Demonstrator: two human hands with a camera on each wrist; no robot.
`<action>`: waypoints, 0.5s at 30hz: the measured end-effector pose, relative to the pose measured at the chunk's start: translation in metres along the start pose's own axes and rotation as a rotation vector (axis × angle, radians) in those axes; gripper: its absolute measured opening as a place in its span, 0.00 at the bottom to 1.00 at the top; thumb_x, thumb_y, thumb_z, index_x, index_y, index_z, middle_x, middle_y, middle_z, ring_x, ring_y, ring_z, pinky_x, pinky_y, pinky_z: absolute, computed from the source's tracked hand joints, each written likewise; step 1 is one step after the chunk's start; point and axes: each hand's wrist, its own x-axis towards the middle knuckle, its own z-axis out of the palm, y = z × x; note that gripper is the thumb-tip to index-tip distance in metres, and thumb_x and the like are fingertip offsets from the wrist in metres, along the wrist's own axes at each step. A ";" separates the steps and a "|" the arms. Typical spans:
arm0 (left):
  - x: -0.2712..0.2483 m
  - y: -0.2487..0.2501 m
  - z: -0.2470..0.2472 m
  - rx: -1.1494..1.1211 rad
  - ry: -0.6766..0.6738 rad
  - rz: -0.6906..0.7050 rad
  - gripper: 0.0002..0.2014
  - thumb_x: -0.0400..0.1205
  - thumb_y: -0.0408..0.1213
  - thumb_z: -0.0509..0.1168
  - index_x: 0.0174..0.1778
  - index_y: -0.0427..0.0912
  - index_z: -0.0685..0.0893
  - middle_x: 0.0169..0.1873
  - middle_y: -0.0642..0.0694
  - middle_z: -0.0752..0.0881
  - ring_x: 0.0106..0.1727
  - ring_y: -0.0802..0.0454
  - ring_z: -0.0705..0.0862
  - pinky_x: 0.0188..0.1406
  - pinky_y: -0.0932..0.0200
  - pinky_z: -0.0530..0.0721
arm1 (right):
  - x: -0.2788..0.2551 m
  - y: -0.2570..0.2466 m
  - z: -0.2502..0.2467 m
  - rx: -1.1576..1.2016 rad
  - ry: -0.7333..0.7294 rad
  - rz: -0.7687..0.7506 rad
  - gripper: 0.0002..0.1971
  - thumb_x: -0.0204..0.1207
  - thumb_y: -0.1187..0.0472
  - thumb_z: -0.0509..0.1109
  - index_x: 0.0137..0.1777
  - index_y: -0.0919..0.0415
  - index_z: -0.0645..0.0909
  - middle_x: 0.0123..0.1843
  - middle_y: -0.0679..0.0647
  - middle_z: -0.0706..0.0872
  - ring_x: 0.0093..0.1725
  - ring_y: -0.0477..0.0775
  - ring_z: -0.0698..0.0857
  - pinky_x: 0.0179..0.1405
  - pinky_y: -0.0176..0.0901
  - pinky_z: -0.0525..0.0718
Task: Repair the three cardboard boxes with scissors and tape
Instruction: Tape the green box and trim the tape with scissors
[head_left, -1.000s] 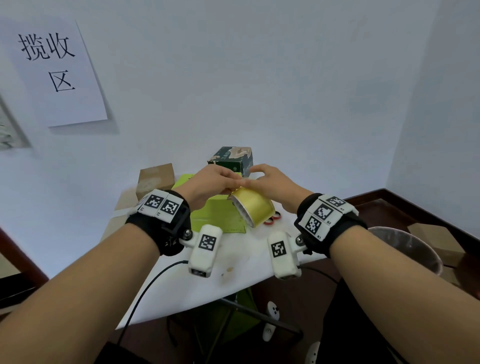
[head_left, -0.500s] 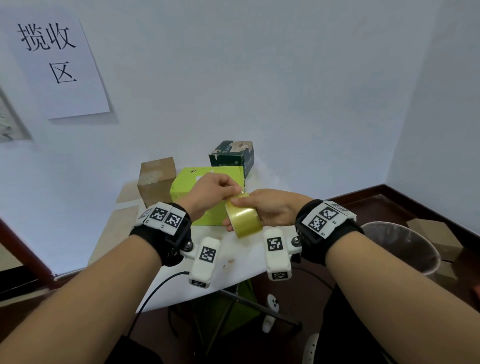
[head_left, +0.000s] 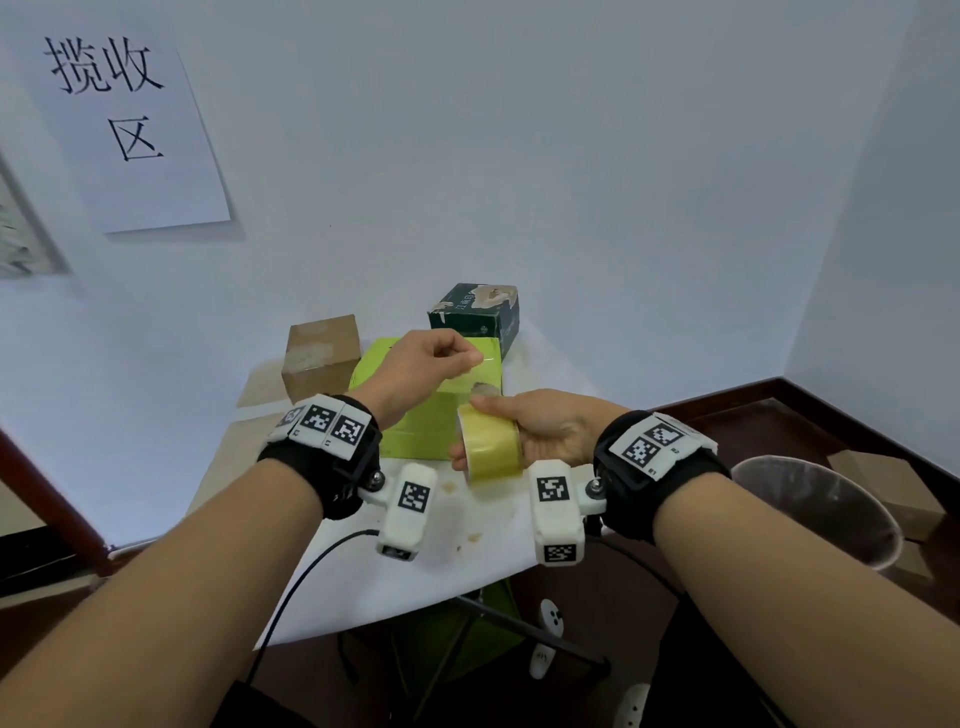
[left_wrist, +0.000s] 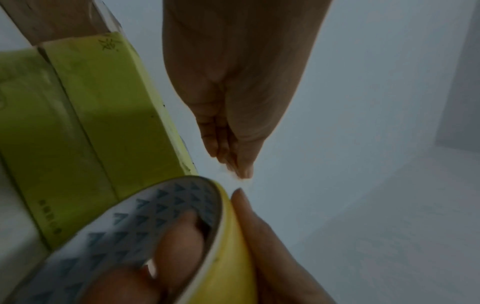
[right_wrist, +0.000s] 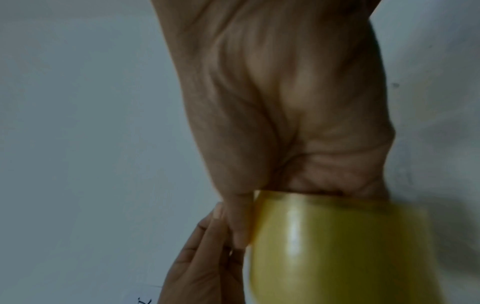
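My right hand (head_left: 545, 431) grips a yellow tape roll (head_left: 491, 449) above the white table (head_left: 467, 561), thumb on the rim and fingers (left_wrist: 179, 244) through the core. My left hand (head_left: 441, 361) is raised just above and left of the roll, its fingertips (left_wrist: 240, 170) pinched together on what looks like the faint clear tape end. Under both hands lies a lime-green box (head_left: 415, 421). A brown cardboard box (head_left: 319, 358) stands behind it on the left and a dark green box (head_left: 475, 317) at the back. No scissors are in sight.
A wall rises directly behind the table, with a paper sign (head_left: 124, 130) on it. A round waste bin (head_left: 815, 509) stands on the floor to the right, beside flat cardboard pieces (head_left: 872, 467). A black cable (head_left: 311, 571) hangs off the table's front edge.
The roll has come down and toward me in my right hand. My left hand has drawn away from it, up and to the left, fingertips still pinched.
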 end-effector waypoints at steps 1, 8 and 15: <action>0.004 -0.001 -0.002 0.010 -0.019 -0.009 0.08 0.80 0.40 0.71 0.45 0.38 0.86 0.37 0.48 0.82 0.40 0.57 0.78 0.47 0.60 0.76 | 0.001 0.002 -0.001 0.033 -0.037 0.000 0.21 0.86 0.52 0.56 0.69 0.68 0.69 0.46 0.66 0.90 0.45 0.60 0.91 0.51 0.52 0.87; 0.025 -0.016 0.000 0.154 -0.127 -0.004 0.06 0.80 0.41 0.71 0.42 0.43 0.87 0.36 0.50 0.84 0.37 0.60 0.78 0.42 0.66 0.77 | 0.016 0.017 -0.015 0.122 -0.178 0.030 0.20 0.80 0.60 0.63 0.70 0.67 0.73 0.59 0.64 0.87 0.59 0.59 0.86 0.67 0.51 0.80; 0.035 -0.029 0.000 0.079 -0.136 0.022 0.07 0.81 0.38 0.70 0.46 0.38 0.87 0.31 0.52 0.80 0.29 0.64 0.73 0.30 0.74 0.72 | 0.027 0.015 -0.018 0.147 -0.174 0.015 0.20 0.78 0.58 0.65 0.69 0.65 0.76 0.58 0.62 0.88 0.57 0.57 0.88 0.66 0.50 0.81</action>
